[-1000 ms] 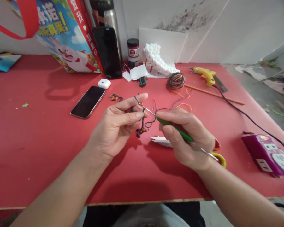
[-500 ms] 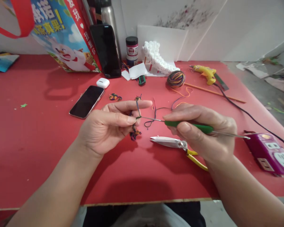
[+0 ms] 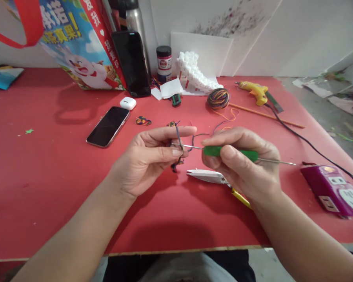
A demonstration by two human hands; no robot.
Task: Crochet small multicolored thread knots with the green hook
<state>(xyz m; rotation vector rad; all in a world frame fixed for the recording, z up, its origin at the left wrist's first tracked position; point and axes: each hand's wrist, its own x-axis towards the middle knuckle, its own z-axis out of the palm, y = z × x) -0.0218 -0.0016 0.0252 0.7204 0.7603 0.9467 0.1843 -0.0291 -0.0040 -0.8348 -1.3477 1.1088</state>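
My left hand point(image 3: 148, 158) pinches a small multicoloured crochet piece point(image 3: 176, 162) between thumb and fingers, with yarn looped over the outstretched index finger. My right hand point(image 3: 247, 168) grips a green-handled crochet hook point(image 3: 229, 152), held level, its metal tip reaching into the piece at my left fingertips. A strand of yarn point(image 3: 220, 125) runs back over the red table point(image 3: 47, 176) to a multicoloured yarn ball point(image 3: 218, 98). Scissors point(image 3: 211, 177) with yellow handles lie just under my right hand.
A phone point(image 3: 108, 126) and white earbud case point(image 3: 127, 103) lie at the left. A colourful bag point(image 3: 76, 43), a propped phone point(image 3: 131, 62), a jar point(image 3: 164, 58) and a white foam piece point(image 3: 194, 74) stand at the back. A glue gun point(image 3: 254, 92) and purple power strip point(image 3: 335, 190) sit right.
The hook went from tilted to level. My right hand drew back to the right, then returned toward my left fingertips. The scissors, first mostly covered, now show more.
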